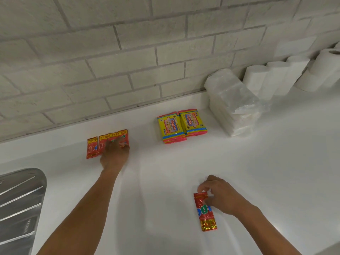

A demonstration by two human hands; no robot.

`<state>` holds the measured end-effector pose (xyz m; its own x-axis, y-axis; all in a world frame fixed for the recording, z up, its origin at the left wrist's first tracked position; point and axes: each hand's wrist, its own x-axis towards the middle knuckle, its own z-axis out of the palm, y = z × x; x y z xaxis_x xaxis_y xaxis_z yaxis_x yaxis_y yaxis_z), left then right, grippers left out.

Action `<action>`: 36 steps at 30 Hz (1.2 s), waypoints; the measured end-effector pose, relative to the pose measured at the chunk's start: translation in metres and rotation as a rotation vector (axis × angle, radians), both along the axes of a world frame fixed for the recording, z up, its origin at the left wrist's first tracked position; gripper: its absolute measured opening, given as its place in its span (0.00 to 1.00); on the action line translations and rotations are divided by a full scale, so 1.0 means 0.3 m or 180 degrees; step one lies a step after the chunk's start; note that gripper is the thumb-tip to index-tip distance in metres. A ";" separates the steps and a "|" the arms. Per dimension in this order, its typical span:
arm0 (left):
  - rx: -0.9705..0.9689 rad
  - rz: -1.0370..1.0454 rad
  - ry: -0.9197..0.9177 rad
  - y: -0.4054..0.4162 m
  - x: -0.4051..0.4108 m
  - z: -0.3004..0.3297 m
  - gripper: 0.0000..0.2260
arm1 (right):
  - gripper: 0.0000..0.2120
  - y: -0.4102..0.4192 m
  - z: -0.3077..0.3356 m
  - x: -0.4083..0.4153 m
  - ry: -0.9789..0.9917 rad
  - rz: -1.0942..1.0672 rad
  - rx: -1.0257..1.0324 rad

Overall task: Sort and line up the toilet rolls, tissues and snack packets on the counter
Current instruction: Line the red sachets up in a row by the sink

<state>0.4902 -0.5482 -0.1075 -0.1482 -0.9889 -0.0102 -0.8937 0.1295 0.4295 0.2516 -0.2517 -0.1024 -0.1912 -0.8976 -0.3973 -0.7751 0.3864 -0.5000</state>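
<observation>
Several red snack packets (93, 147) lie side by side in a row near the wall. My left hand (115, 156) rests flat on the right part of that row, fingers spread. A single red snack packet (205, 212) lies nearer to me on the counter; my right hand (217, 195) pinches its top end. Two yellow wipe packs (181, 125) lie together in the middle. To their right stands a stack of plastic-wrapped tissue packs (232, 105). Behind it, white toilet rolls (276, 76) line the wall toward the right.
The white counter (165, 181) runs along a pale brick wall (128, 52). A steel sink drainboard (18, 203) sits at the lower left edge.
</observation>
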 end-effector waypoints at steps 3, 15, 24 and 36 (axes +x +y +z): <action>0.0063 -0.0017 0.0057 0.050 0.006 -0.004 0.19 | 0.13 -0.001 0.003 0.002 -0.0021 0.0019 0.0047; 0.0155 -0.0294 0.0595 0.260 0.012 0.040 0.15 | 0.12 -0.038 0.035 -0.023 -0.0792 -0.0302 0.0276; 0.0655 -0.0409 0.1142 0.373 0.011 0.070 0.07 | 0.13 -0.150 0.144 0.040 -0.1884 -0.0947 -0.0383; 0.2478 0.0159 0.2655 0.419 -0.039 0.159 0.13 | 0.08 -0.279 0.150 0.194 -0.3808 -0.2704 -0.1333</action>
